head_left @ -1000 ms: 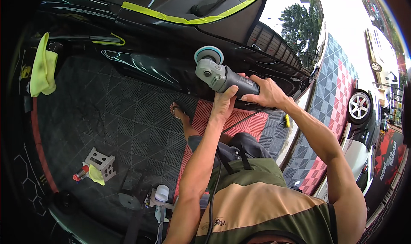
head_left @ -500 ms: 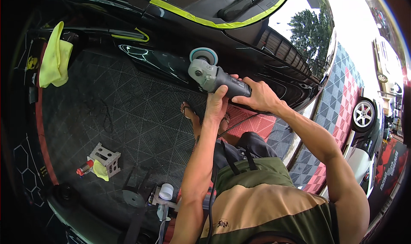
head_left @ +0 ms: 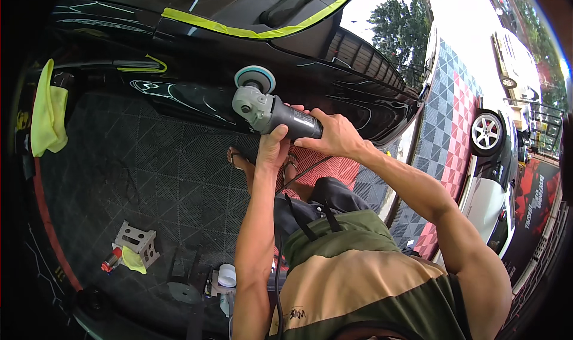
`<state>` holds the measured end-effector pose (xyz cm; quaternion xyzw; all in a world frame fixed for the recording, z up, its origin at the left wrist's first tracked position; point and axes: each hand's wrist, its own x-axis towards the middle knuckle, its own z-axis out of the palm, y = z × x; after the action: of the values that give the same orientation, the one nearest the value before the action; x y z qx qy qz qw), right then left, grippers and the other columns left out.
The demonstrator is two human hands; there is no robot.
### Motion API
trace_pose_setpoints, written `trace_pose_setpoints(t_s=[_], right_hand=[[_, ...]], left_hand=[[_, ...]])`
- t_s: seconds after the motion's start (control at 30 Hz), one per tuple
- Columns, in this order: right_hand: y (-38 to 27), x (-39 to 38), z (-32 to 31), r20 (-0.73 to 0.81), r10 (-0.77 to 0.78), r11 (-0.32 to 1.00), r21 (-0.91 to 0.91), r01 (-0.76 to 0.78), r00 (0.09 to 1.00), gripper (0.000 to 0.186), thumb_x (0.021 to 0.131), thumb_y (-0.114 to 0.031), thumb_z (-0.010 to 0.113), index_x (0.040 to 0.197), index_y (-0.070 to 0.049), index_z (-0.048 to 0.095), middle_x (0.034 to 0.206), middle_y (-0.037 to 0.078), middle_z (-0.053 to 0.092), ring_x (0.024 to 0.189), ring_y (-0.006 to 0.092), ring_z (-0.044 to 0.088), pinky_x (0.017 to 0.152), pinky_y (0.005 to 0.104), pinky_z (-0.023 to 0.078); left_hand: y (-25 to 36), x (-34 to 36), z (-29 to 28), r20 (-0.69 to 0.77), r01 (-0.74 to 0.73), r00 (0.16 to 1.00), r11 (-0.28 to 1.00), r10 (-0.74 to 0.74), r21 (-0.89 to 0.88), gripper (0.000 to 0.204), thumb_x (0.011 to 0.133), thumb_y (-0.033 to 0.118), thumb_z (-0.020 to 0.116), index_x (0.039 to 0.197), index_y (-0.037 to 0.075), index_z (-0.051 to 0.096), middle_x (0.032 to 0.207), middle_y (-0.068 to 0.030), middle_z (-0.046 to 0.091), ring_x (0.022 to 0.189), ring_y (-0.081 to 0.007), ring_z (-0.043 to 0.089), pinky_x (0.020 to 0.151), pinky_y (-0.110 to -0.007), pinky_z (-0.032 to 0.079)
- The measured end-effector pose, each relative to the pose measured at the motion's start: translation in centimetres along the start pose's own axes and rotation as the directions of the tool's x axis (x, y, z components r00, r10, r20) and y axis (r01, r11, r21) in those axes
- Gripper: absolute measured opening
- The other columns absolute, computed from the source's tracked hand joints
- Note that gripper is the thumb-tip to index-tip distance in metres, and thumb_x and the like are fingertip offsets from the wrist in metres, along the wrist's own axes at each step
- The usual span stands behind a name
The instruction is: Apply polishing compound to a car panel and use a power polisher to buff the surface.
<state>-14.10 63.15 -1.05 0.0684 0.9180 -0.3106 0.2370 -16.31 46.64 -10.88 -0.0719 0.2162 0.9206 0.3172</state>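
Observation:
Both hands are on a rotary polisher with a grey metal head and a black body. My left hand wraps its body from below, just behind the head, thumb on top. Further back, my right hand is closed round the rear of the body. The round pad, pale with a blue rim, is at the glossy black car panel in front of me; firm contact is hard to judge. A dark cord runs from the tool back toward my body.
Yellow-green masking tape edges the windshield. At left hangs a yellow cloth. A grey metal step stool with a red bottle and cloth stands on the tiled floor, near a white cup. Another car's wheel is at right.
The whole view has shifted, so most things sit further left. Against the car, the polisher has moved slightly right and toward the windshield. Both hands keep their hold.

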Motion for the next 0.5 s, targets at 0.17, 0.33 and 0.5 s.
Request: trace_pose_setpoints(t_s=[0.17,0.33,0.5], right_hand=[[4.6,-2.3,-1.8,0.028,0.057,0.998,-0.043,-0.056,0.998,0.078,0.073,-0.065,0.074,0.112,0.002,0.061,0.077,0.024,0.069,0.074,0.0411,0.071,0.069,0.0453,0.057],[7.7,-4.6,-3.1,-0.013,0.032,0.999,-0.035,-0.033,0.999,0.078,0.073,-0.059,0.077,0.117,0.003,0.059,0.077,0.022,0.07,0.071,0.0368,0.072,0.069,0.0431,0.058],[7.1,-3.6,-2.8,-0.001,0.017,0.999,-0.038,-0.017,1.0,0.08,0.074,-0.061,0.076,0.117,0.003,0.06,0.077,0.023,0.069,0.072,0.038,0.072,0.069,0.0436,0.058]], left_hand=[[-4.8,0.7,1.8,0.046,0.083,0.996,0.996,-0.081,-0.042,0.067,0.073,0.024,0.087,0.128,0.008,0.051,0.129,-0.0148,0.058,0.123,-0.033,0.056,0.11,-0.048,0.044],[-7.8,1.1,3.6,0.113,0.168,0.98,0.984,-0.161,-0.053,0.07,0.075,0.02,0.085,0.133,0.009,0.047,0.13,-0.0134,0.057,0.127,-0.0289,0.053,0.111,-0.045,0.042],[-6.6,1.0,3.4,0.094,0.134,0.987,0.99,-0.13,-0.039,0.07,0.074,0.021,0.086,0.132,0.009,0.047,0.129,-0.014,0.057,0.126,-0.0301,0.054,0.111,-0.046,0.043]])
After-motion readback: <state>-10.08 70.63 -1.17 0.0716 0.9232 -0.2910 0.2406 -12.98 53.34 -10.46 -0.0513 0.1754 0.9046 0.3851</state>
